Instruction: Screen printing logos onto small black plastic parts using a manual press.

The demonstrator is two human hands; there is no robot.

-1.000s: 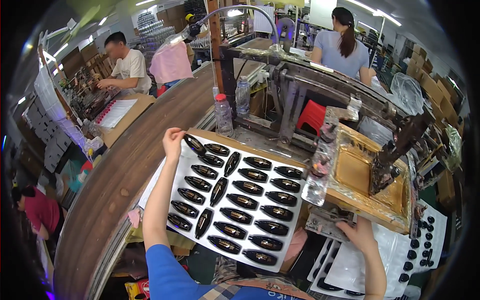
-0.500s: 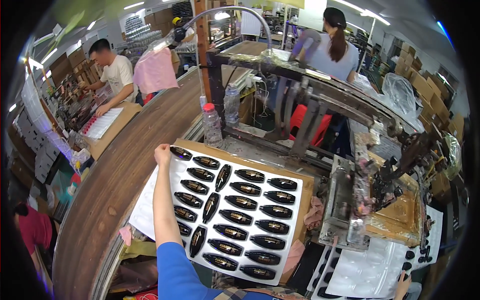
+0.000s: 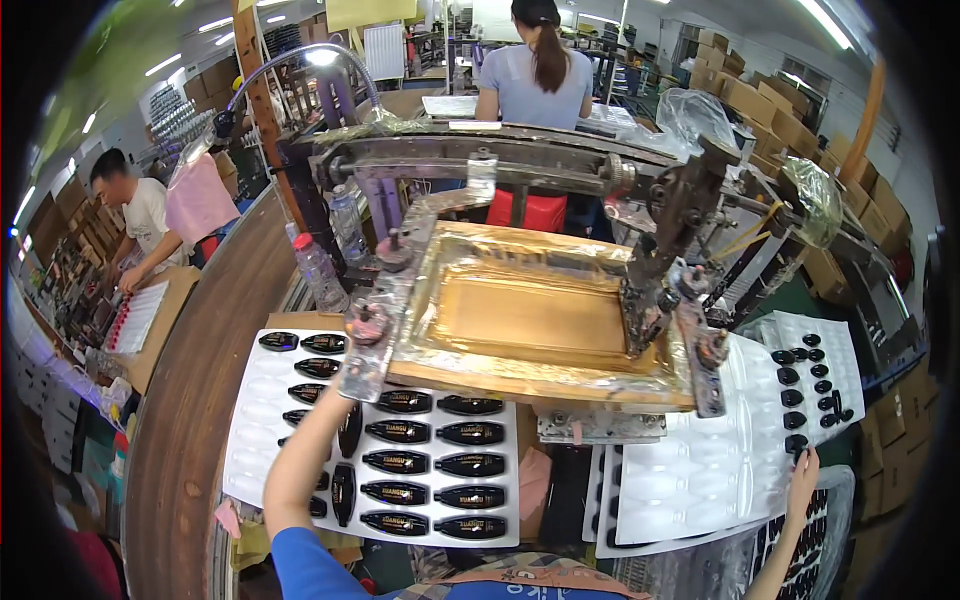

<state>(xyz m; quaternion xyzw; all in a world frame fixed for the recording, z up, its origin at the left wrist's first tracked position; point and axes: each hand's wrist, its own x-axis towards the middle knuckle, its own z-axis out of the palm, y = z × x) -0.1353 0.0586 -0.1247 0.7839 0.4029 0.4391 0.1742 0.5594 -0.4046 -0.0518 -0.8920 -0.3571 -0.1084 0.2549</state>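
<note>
Black piece (image 3: 796, 444), to the near right of the frame (image 3: 540, 388), touches the right grip (image 3: 804, 476), whether closed on it I cannot tell, while the frame hides the left grip's state; picking up seems in hand, calling for a sure pinch.

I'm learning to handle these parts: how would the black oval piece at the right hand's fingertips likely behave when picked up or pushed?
The black oval piece may be slippery, given its glossy look. It's probably light, being small beside the right hand. Its rounded outline suggests it could rock or roll if pushed.
</note>
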